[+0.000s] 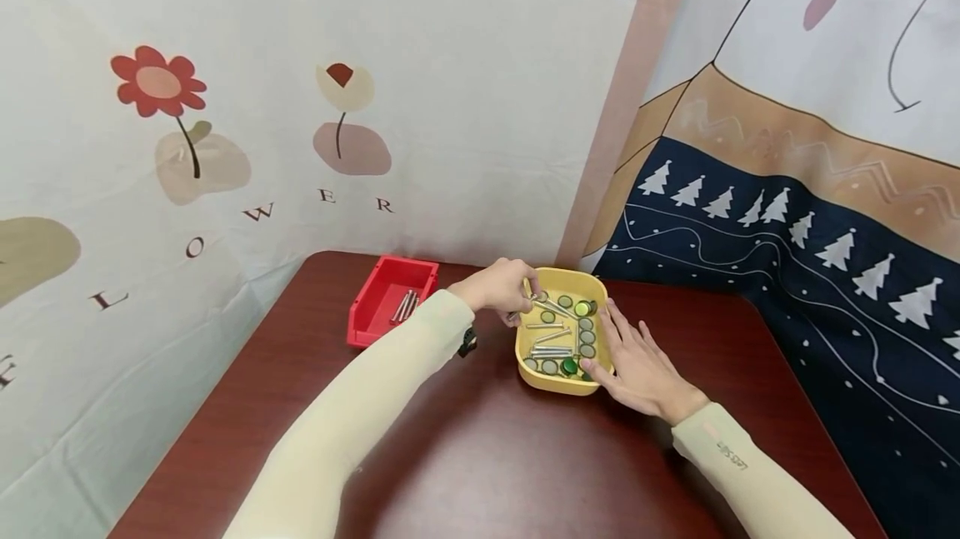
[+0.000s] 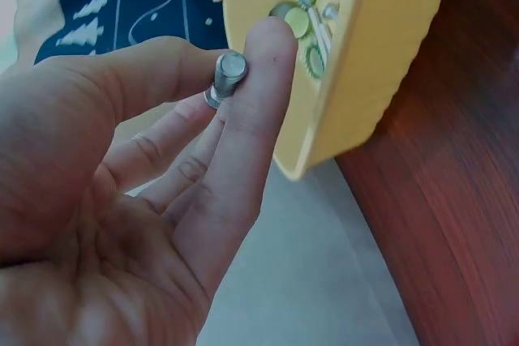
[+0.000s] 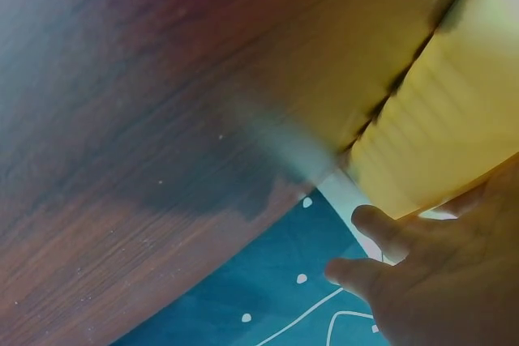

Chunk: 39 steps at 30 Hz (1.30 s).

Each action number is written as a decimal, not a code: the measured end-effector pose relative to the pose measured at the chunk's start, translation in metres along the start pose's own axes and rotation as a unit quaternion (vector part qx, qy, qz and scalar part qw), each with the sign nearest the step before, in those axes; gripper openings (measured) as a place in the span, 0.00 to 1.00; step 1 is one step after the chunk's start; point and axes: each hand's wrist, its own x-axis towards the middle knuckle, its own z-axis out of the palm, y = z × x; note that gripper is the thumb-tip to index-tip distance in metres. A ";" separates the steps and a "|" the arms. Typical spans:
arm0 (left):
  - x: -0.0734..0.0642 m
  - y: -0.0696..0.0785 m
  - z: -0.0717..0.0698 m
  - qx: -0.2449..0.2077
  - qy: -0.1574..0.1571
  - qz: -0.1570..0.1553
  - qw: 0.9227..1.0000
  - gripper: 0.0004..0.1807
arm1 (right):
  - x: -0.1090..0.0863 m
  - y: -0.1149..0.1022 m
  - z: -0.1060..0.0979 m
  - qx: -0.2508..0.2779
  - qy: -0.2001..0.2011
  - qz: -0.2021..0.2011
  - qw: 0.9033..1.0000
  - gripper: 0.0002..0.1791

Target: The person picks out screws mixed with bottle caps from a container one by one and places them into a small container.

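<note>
My left hand is over the left rim of a yellow bin. Between thumb and index finger it pinches a silver metal bolt, seen nearly end-on in the left wrist view. Inside the bin lie several long silver bolts and several bottle caps, most with their pale undersides up. A green cap lies near the front wall. My right hand, fingers extended and spread, rests against the bin's right rim.
A red open-front bin stands left of the yellow one, with several bolts in it. Both are on a dark reddish-brown table. Behind the table hangs a printed cloth, and a navy one lines the right side.
</note>
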 end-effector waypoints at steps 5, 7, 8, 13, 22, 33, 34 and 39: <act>-0.013 -0.020 -0.012 -0.050 0.008 -0.004 0.999 0.12 | -0.001 -0.002 0.000 0.002 0.000 -0.001 1.000 0.56; -0.018 -0.029 -0.017 -0.064 0.010 -0.012 0.998 0.11 | -0.001 -0.002 0.000 0.000 0.001 -0.002 1.000 0.56; -0.021 -0.033 -0.019 -0.069 0.012 -0.016 0.997 0.12 | -0.001 -0.003 0.000 0.000 0.001 -0.002 1.000 0.56; -0.035 -0.051 -0.029 -0.070 0.025 -0.035 0.997 0.11 | -0.001 -0.004 -0.001 -0.001 0.000 -0.002 1.000 0.56; -0.056 -0.070 -0.054 -0.091 0.056 -0.054 0.993 0.13 | -0.001 -0.003 -0.001 -0.005 0.001 -0.002 1.000 0.56; -0.075 -0.101 -0.074 -0.065 0.098 -0.083 0.990 0.13 | 0.000 0.000 0.000 -0.004 0.001 -0.003 1.000 0.56; -0.076 -0.104 -0.076 -0.063 0.101 -0.086 0.989 0.13 | 0.000 0.000 0.000 -0.005 0.001 -0.003 1.000 0.56; -0.082 -0.119 -0.080 -0.062 0.113 -0.107 0.986 0.14 | 0.000 0.001 0.001 -0.004 0.003 -0.006 1.000 0.56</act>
